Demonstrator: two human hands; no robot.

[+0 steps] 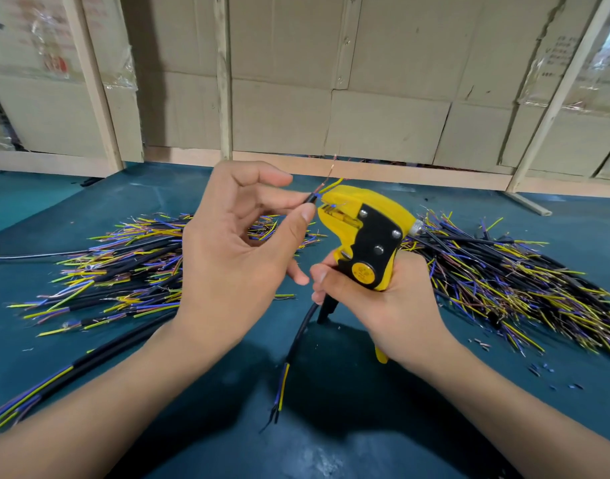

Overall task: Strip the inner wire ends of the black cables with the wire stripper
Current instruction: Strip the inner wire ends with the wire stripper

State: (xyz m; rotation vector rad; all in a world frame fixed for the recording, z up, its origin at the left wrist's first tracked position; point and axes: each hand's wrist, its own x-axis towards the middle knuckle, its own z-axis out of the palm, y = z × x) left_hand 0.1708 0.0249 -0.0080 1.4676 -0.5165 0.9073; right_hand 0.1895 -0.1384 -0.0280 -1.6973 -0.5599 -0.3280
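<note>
1. Black rubbery sheath covers the cable (305, 326) in work; it hangs in a soft curve from the left hand (241, 236) down over the teal mat (331, 444), so I judge it light and flexible, not stiff.
2. The left hand pinches the cable end between thumb and forefinger, just behind the place where the sheath stops. This seems the right place to hold, because the thin inner wires would bend if one holds them farther back.
3. The blue inner wire (333, 204) lies in the jaws of the yellow and black wire stripper (369, 236). A yellow wire and a brownish wire with bare copper strands (331, 171) stand up free above the tool. The strands look fine and easy to break or spread.
4. The right hand (383, 299) grips the stripper handles with fingers curled around them. Smooth plastic handles could slip, so a full grip is sensible.
5. One pile of cables (123, 264) lies on the mat at the left, another pile of cables (504, 281) at the right, well apart.
6. Hard to see: whether the jaws already bite into the blue insulation, how far the handles are squeezed, and the lower handle, mostly hidden in the palm. I cannot tell which pile is finished; small dark insulation scraps (552, 375) lie near the right one.
</note>
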